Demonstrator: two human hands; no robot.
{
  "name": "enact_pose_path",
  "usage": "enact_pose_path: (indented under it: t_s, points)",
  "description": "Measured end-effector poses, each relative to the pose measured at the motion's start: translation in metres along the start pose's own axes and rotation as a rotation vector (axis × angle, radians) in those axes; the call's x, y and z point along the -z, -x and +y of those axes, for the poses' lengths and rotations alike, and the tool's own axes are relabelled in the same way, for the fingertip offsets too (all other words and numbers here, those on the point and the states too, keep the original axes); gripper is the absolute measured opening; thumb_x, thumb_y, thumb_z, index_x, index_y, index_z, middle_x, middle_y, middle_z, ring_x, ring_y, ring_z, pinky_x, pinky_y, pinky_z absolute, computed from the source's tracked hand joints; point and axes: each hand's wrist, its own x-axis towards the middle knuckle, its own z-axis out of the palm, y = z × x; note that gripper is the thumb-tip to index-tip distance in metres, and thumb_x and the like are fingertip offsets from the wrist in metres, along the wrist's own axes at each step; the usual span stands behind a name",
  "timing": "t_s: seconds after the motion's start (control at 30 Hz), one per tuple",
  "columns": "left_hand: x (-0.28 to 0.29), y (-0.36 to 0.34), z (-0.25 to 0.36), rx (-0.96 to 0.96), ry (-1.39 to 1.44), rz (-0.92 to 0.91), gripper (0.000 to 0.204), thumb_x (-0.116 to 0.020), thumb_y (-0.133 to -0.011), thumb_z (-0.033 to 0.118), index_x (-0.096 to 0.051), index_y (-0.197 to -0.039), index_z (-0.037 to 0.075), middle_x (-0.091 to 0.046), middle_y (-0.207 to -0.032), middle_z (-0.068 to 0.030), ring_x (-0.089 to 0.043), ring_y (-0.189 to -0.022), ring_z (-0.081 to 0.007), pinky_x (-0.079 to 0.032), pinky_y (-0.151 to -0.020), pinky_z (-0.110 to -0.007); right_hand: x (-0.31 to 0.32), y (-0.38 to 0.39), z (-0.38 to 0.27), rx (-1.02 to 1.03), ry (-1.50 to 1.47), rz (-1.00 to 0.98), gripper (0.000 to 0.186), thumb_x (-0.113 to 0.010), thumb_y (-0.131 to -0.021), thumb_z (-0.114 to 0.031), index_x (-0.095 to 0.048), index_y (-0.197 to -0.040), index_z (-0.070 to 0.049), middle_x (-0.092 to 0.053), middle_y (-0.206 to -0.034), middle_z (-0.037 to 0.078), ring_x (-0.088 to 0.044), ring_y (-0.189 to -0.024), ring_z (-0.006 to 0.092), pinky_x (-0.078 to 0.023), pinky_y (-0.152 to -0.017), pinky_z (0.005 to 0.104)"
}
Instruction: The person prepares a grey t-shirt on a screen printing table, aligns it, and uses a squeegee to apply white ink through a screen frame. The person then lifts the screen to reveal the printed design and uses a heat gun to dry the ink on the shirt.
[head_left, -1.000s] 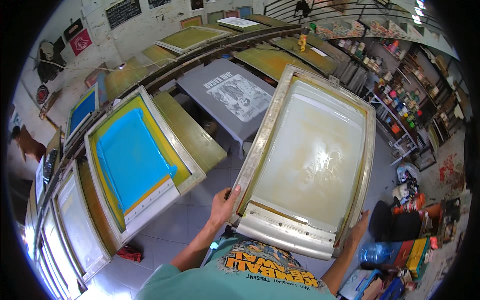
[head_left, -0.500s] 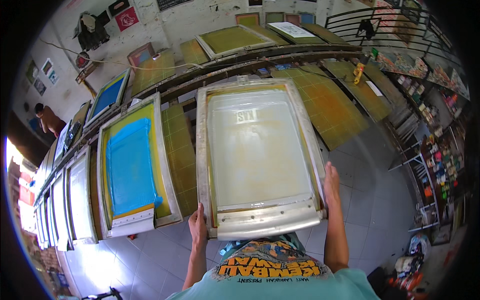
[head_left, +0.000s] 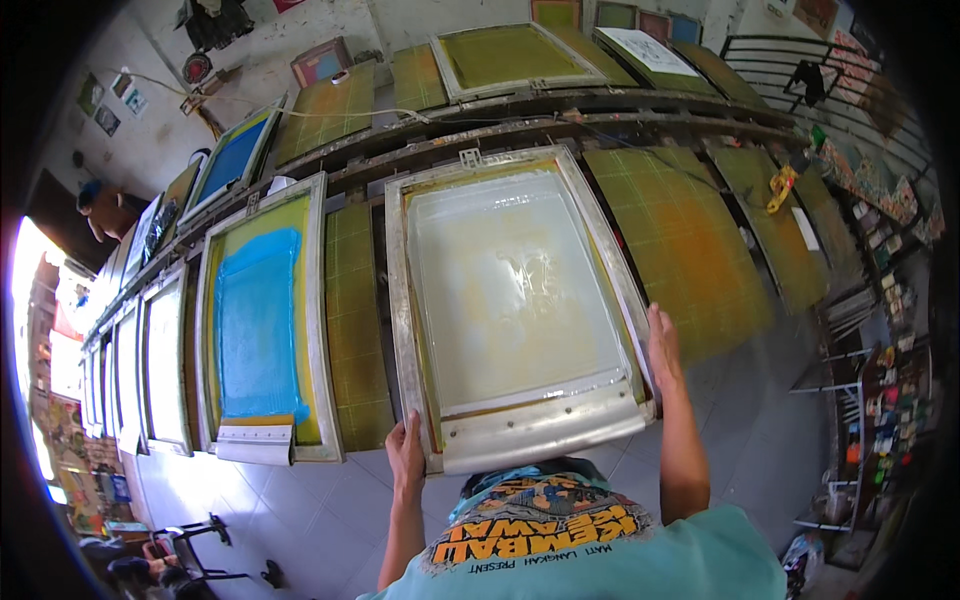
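While the screen (head_left: pixel 515 290) lies in front of the person: it is over the worktop (head_left: pixel 600 128), between a narrow board (head_left: pixel 360 330) at left and a wide board (head_left: pixel 680 240) at right; its underside is hidden, so whether it rests or hangs cannot be told.
Left hand (head_left: pixel 405 452): grip closed on the screen's near left corner.
Right hand (head_left: pixel 664 345): fingers straight along the right side; whether this grip clasps anything cannot be told.
Likely slip: if only the left corner is truly held, the right side could drop or twist.
Bar (head_left: pixel 545 432): across the near end, no hand on it; a steep tilt could send it sliding.
Pale layer: glossy, probably wet; tipping might let it run toward the frame.
Blue screen (head_left: pixel 258 330): left, beyond the narrow board; a wide leftward swing could knock it.
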Motion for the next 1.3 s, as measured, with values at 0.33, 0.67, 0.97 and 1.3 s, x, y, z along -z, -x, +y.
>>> enact_pose_path:
  t_s: [0.33,0.67,0.97,1.3]
  points:
    - [-0.007,-0.005,0.003,0.037,-0.255,0.001,0.049,-0.065,-0.098,0.040,-0.064,-0.075,-0.004,-0.044,-0.060,0.0011,-0.037,-0.063,-0.0089,-0.032,-0.054,-0.030,0.001,-0.004,0.013,-0.043,0.053,-0.035,0.064,-0.050,-0.102,-0.051,-0.055,-0.129,0.006,-0.062,-0.125,0.020,-0.056,-0.122,0.0252,-0.039,-0.106,0.0361]
    - [-0.015,-0.012,-0.015,0.122,-0.012,-0.022,0.035,-0.067,-0.098,0.028,-0.072,-0.102,-0.006,-0.060,-0.075,0.0015,-0.048,-0.073,-0.0073,-0.041,-0.065,-0.025,-0.010,0.034,0.008,0.736,0.390,-0.041,0.058,-0.072,-0.089,-0.037,-0.054,-0.130,0.001,-0.057,-0.130,0.018,-0.052,-0.125,0.0338,-0.040,-0.107,0.0426]
    - [-0.032,0.017,0.034,-0.673,-0.365,0.290,0.033,-0.074,-0.090,0.020,-0.070,-0.117,0.001,-0.066,-0.118,-0.0140,-0.062,-0.107,-0.0264,-0.048,-0.094,-0.037,0.005,0.114,-0.011,1.162,1.163,-0.665,0.030,-0.066,-0.076,-0.013,-0.060,-0.104,-0.003,-0.062,-0.117,0.020,-0.060,-0.108,0.0324,-0.044,-0.102,0.0433]
    - [-0.056,0.023,0.079,-0.834,-1.059,-0.431,0.043,-0.084,-0.062,0.011,-0.071,-0.103,0.011,-0.068,-0.106,-0.0024,-0.061,-0.106,-0.0234,-0.049,-0.093,-0.040,-0.001,0.073,-0.026,1.042,0.927,-0.404,0.013,-0.059,-0.077,-0.005,-0.060,-0.089,-0.006,-0.060,-0.087,0.009,-0.059,-0.091,0.0265,-0.043,-0.091,0.0429]
